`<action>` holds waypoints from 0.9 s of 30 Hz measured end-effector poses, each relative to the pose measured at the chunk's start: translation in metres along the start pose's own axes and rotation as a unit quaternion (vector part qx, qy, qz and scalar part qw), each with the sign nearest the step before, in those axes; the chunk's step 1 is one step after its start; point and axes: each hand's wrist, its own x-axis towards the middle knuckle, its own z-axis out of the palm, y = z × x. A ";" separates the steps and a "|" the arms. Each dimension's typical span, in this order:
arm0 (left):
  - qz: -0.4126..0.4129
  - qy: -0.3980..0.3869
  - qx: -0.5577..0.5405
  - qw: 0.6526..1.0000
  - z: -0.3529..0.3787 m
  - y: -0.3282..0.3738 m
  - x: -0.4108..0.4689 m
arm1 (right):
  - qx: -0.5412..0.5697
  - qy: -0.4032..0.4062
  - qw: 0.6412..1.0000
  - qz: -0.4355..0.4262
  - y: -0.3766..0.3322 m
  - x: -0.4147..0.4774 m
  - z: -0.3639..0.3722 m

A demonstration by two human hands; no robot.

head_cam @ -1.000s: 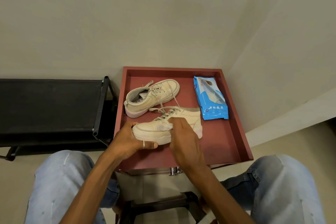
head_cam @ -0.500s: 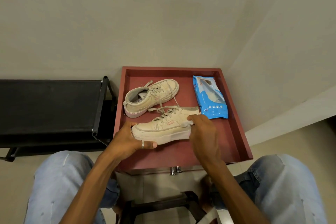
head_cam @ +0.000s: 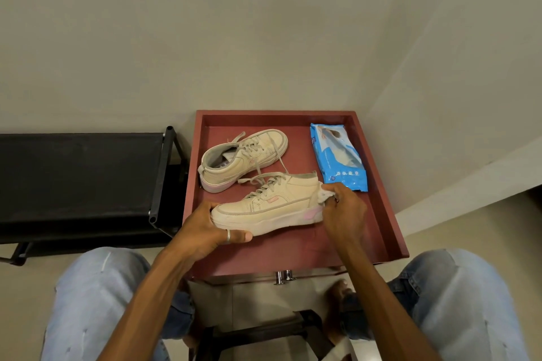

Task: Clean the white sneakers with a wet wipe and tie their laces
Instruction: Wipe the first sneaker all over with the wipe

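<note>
Two white sneakers lie on a red tray table (head_cam: 378, 214). The near sneaker (head_cam: 275, 202) points left, laces loose. My left hand (head_cam: 211, 228) grips its toe, thumb along the sole. My right hand (head_cam: 343, 211) pinches a crumpled white wet wipe (head_cam: 324, 195) against the sneaker's heel. The far sneaker (head_cam: 243, 160) lies behind it, toe to the upper right, with its laces untied and trailing over the near one.
A blue wet wipe pack (head_cam: 337, 155) lies at the tray's back right. A black shoe rack (head_cam: 82, 182) stands to the left. Walls close in behind and to the right. My knees in light jeans flank the table.
My right hand slid the wipe from the toe end along the near sneaker's side to its heel. The left hand stayed on the toe.
</note>
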 end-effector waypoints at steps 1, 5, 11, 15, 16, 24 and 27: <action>0.001 0.000 -0.001 1.000 0.000 0.000 0.000 | -0.005 -0.006 1.000 0.017 0.001 0.001 0.000; 0.004 0.005 -0.024 1.000 0.002 0.000 0.000 | -0.038 -0.003 0.999 0.019 0.000 -0.004 0.001; -0.003 -0.007 -0.042 0.999 0.002 0.000 0.000 | -0.040 0.005 0.998 -0.053 -0.006 -0.017 0.005; 0.004 -0.017 -0.026 1.000 0.001 0.002 -0.002 | 0.025 -0.067 0.996 0.055 0.004 0.011 0.003; 0.006 -0.019 -0.022 1.000 0.001 0.002 -0.002 | 0.047 -0.093 0.992 0.065 0.007 0.018 0.003; 0.013 -0.008 -0.044 0.999 0.003 0.003 -0.005 | 0.079 -0.150 0.982 0.081 0.006 0.028 0.002; 0.026 0.003 -0.041 0.999 0.004 0.005 -0.007 | -0.019 -0.060 0.995 0.073 -0.003 0.007 -0.001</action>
